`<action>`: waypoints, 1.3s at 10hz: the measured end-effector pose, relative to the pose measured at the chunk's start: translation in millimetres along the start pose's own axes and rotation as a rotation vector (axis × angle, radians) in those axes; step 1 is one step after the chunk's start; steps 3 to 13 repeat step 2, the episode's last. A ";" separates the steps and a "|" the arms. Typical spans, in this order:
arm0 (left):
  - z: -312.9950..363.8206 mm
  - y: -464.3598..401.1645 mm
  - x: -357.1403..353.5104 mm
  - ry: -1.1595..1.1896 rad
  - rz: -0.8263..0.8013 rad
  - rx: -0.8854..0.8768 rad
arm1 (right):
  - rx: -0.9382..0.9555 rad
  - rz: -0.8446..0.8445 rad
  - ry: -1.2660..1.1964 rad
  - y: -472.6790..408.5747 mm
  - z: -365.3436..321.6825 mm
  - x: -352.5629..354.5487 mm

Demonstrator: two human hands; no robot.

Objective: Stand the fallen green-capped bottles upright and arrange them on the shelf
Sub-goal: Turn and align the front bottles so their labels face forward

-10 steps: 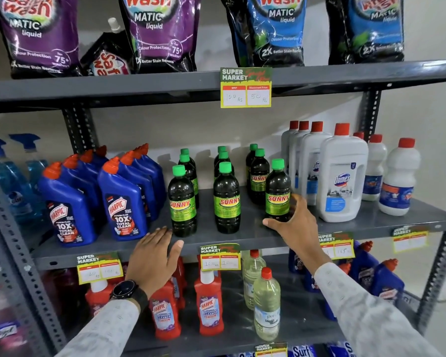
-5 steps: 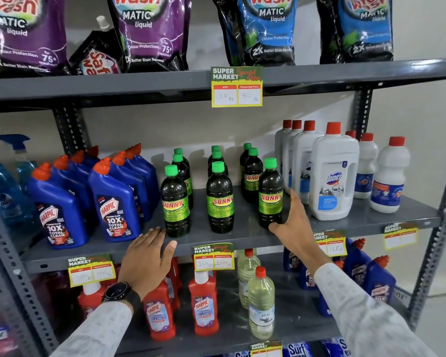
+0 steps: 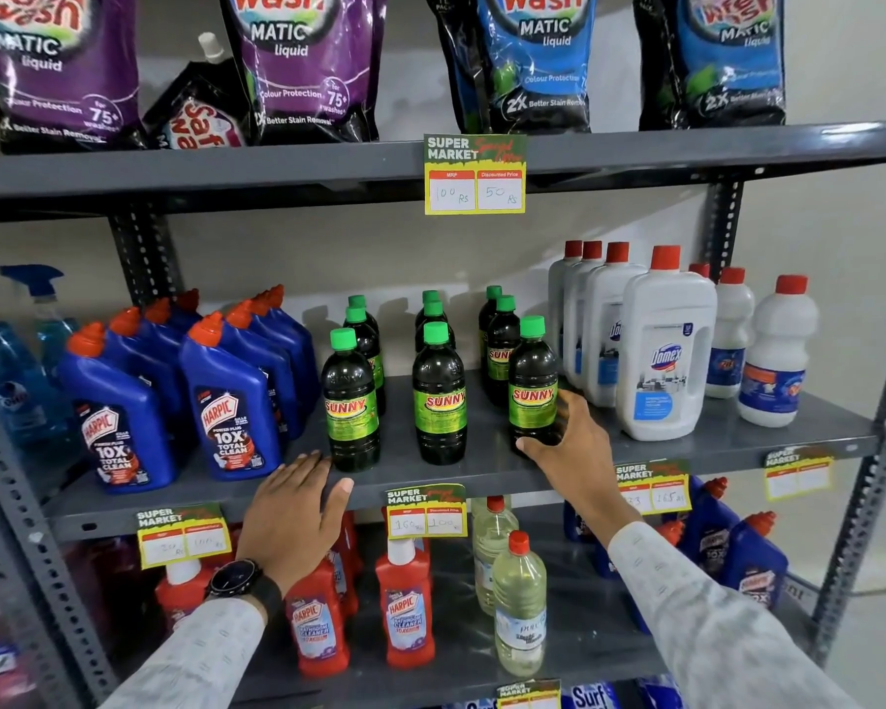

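Several dark SUNNY bottles with green caps stand upright in three rows on the middle grey shelf (image 3: 737,442). The front ones are the left bottle (image 3: 351,396), the middle bottle (image 3: 438,396) and the right bottle (image 3: 532,381). My right hand (image 3: 579,452) wraps the base of the right front bottle, thumb in front and fingers behind it. My left hand (image 3: 292,514) lies flat on the shelf's front edge just below the left front bottle, holding nothing. No green-capped bottle lies on its side in view.
Blue Harpic bottles (image 3: 231,417) crowd the shelf's left part, and white red-capped bottles (image 3: 666,350) stand to the right. Detergent pouches (image 3: 298,64) hang over the upper shelf. Red Harpic bottles (image 3: 405,611) and clear bottles (image 3: 520,606) fill the shelf below. Price tags (image 3: 425,511) line the edges.
My right hand stays at the right front bottle's base; its thumb has come round the front again. The left hand has hardly moved on the shelf edge.
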State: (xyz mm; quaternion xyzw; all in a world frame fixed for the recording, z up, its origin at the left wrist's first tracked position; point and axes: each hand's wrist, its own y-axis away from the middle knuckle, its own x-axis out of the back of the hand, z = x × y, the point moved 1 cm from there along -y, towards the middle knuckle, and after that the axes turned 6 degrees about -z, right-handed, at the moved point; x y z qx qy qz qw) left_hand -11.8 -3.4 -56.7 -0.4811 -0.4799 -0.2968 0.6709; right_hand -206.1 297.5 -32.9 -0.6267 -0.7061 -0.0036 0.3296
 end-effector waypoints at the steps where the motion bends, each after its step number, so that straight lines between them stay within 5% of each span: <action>1: -6.1 -28.1 32.6 0.054 0.090 0.038 | 0.057 0.012 -0.008 -27.7 -40.6 7.5; 13: -3.1 -32.3 36.6 0.092 0.067 0.033 | 0.087 0.028 -0.029 -29.2 -48.2 11.9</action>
